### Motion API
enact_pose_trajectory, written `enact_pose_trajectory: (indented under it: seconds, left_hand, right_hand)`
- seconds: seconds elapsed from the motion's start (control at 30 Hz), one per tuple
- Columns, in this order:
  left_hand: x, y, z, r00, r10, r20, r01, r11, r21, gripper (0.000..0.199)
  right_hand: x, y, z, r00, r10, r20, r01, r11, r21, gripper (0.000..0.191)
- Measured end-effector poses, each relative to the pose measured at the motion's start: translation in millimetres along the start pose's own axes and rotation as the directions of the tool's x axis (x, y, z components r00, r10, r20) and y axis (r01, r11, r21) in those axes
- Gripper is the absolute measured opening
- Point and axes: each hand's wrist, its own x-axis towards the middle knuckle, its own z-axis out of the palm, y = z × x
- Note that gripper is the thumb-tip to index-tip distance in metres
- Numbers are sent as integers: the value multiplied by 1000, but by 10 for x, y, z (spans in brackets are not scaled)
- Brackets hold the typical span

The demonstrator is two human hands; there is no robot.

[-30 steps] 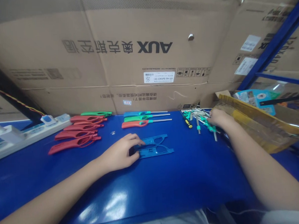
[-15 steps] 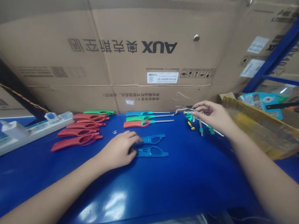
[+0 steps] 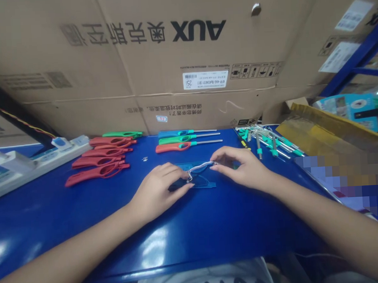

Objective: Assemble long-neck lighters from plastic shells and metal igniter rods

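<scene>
Stretched between my two hands is a thin white wire [image 3: 200, 166]. My left hand [image 3: 161, 183] pinches its left end between thumb and forefinger. Its other end sits in the fingertips of my right hand [image 3: 241, 166], where a small part is too hidden to make out. Under the wire, two blue plastic lighter handle halves [image 3: 207, 184] lie on the blue table [image 3: 194, 238], partly covered by my left hand. Behind them three long-necked lighters rest side by side: a blue one [image 3: 172, 133], a green one [image 3: 174, 139] and an orange one [image 3: 172, 148].
Several red handle shells [image 3: 97, 173] and a green one [image 3: 122, 135] lie to the left, beside a white power strip [image 3: 47, 163]. Metal rods with green ends [image 3: 273, 141] and a yellow-black tool [image 3: 244, 144] lie at the right. A taped cardboard box [image 3: 334, 138] stands beyond them.
My right hand has come from the pile of rods to the middle, bringing the wire over the blue halves. My left hand now grips the wire's other end. The view has tilted down.
</scene>
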Motion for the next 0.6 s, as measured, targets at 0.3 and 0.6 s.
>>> enact_pose_trajectory:
  seconds: [0.3,0.6]
  left_hand:
    - [45,80,-137,997,13,-82,-4,995,103,14]
    - [59,73,-199,1000,-8,-19,10,994,107,20]
  right_hand:
    - [-26,-29,-38,995,-16,97,26,994,-106,12]
    - [-110,5,2,915,-44,401,65,997,-40,23]
